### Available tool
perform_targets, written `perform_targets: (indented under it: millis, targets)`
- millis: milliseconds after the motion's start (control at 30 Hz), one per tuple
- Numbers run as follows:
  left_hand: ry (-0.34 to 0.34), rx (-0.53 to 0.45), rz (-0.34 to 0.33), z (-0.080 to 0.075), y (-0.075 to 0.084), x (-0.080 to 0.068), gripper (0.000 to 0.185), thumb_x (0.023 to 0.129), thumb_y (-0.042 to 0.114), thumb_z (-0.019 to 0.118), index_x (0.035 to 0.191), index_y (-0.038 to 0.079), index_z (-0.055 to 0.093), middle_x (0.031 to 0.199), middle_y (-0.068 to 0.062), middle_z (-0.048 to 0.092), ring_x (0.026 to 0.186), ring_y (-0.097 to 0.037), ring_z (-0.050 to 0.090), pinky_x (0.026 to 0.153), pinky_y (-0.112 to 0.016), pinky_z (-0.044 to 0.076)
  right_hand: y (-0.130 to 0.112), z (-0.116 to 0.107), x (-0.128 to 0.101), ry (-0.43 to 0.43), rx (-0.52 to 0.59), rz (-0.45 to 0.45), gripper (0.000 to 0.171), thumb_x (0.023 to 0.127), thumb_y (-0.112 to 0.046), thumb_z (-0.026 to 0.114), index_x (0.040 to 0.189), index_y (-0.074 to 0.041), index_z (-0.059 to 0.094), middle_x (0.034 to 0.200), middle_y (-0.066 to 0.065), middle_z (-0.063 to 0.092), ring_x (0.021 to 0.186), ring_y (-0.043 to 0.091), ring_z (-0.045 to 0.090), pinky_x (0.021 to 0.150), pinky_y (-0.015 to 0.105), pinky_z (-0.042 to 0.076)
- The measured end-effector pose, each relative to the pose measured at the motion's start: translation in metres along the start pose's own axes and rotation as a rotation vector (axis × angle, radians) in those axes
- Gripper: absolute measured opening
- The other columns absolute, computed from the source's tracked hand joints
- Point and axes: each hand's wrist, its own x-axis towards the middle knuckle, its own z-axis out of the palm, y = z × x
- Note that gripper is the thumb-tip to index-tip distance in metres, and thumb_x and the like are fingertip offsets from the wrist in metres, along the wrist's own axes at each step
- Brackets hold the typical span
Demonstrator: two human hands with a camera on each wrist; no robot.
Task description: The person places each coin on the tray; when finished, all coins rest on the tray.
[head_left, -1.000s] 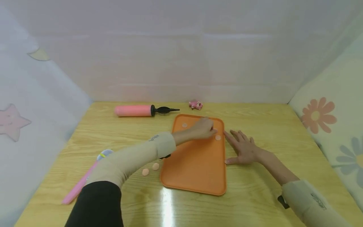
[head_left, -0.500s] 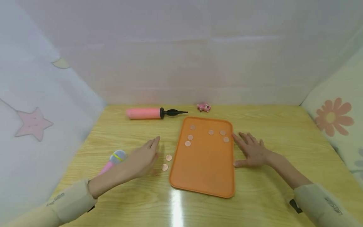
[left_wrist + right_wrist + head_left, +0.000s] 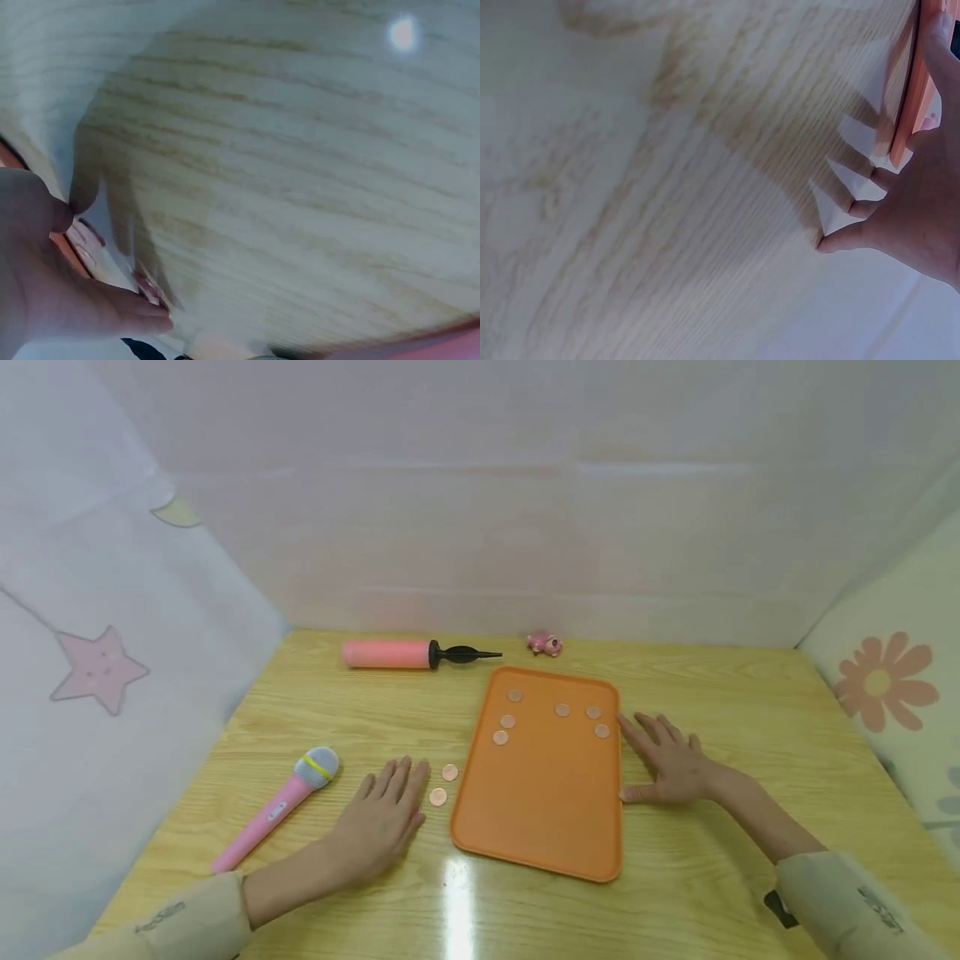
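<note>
Nearest the camera, in the lower part of the head view, the glossy wood-grain table (image 3: 750, 710) carries a bright light reflection along its front edge. The left hand (image 3: 382, 814) lies palm down on the wood at lower centre-left, fingers straight and slightly spread, holding nothing. Two small round copper-coloured coins (image 3: 444, 784) lie on the bare wood just beside its fingertips, between the hand and the tray; contact cannot be confirmed. The left wrist view shows the fingers (image 3: 112, 311) flat against the grain.

The right hand (image 3: 671, 764) lies flat at centre-right, fingers extended, with the thumb against the right rim of the orange tray (image 3: 540, 810). It grips nothing. The right wrist view shows the fingers (image 3: 870, 206) spread on the wood and the thumb along the tray edge.

The tray is smooth plastic, rectangular with rounded corners and a shallow raised lip, at frame centre. Six flat round coins sit in its far third.

At left of centre lies a pink toy microphone (image 3: 273, 810) with a grey rounded head and a yellow band, set diagonally.

Farthest, near the upper centre, rests a pink cylindrical hand pump (image 3: 408, 654) with a black tapered nozzle, and beside it a small pink toy figure (image 3: 543, 644). Pale fabric walls enclose the table.
</note>
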Motion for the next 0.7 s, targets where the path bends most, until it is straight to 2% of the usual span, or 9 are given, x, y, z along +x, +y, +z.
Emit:
perform_targets:
  millis: [167,300,433,533,600,700]
  targets:
    - [0.111,0.126,0.056,0.006,0.001,0.001,0.053,0.1,0.027,0.054,0.144,0.001,0.042,0.136,-0.036,0.043,0.12,-0.052,0.048,0.093,-0.058,0.045,0.0,-0.001,0.0,-0.002,0.002,-0.003,0.105,0.084,-0.057,0.067,0.157,-0.013,0.006,0.155,0.03,0.007,0.136,0.062,0.004,0.088,0.086,0.009]
    - [0.129,0.182,0.088,0.007,0.002,0.001,0.047,0.103,0.026,0.048,0.144,0.005,0.044,0.135,-0.031,0.047,0.117,-0.049,0.052,0.093,-0.057,0.046,-0.001,-0.002,0.0,-0.007,0.005,0.001,0.106,0.084,-0.057,0.068,0.157,-0.013,0.005,0.155,0.03,0.006,0.135,0.062,0.004,0.088,0.086,0.009]
    - [0.112,0.143,0.095,0.009,0.007,-0.001,0.047,0.103,0.026,0.045,0.147,0.007,0.042,0.14,-0.027,0.046,0.123,-0.045,0.049,0.097,-0.058,0.043,-0.001,-0.002,0.0,-0.004,-0.002,0.002,0.106,0.084,-0.058,0.068,0.157,-0.014,0.005,0.155,0.03,0.007,0.135,0.062,0.005,0.087,0.086,0.009]
    - [0.119,0.096,0.089,0.012,0.011,-0.001,0.052,0.1,0.03,0.052,0.145,0.005,0.044,0.143,-0.026,0.044,0.128,-0.043,0.045,0.098,-0.057,0.042,-0.002,-0.002,0.0,-0.003,0.0,-0.002,0.106,0.084,-0.058,0.068,0.157,-0.014,0.005,0.155,0.03,0.007,0.136,0.062,0.005,0.087,0.086,0.009]
    - [0.144,0.105,0.103,0.013,0.01,0.001,0.051,0.099,0.029,0.057,0.142,0.003,0.049,0.141,-0.025,0.047,0.126,-0.041,0.048,0.095,-0.055,0.045,-0.002,-0.001,0.0,-0.003,0.001,-0.002,0.106,0.084,-0.058,0.068,0.157,-0.013,0.005,0.155,0.03,0.007,0.136,0.062,0.005,0.087,0.086,0.009]
    - [0.198,0.107,0.124,0.011,0.005,0.009,0.042,0.091,0.018,0.07,0.128,0.002,0.06,0.13,-0.021,0.057,0.114,-0.037,0.057,0.085,-0.048,0.053,-0.002,-0.001,0.0,-0.001,0.0,0.003,0.106,0.084,-0.057,0.068,0.157,-0.013,0.005,0.154,0.03,0.007,0.135,0.062,0.005,0.087,0.086,0.01]
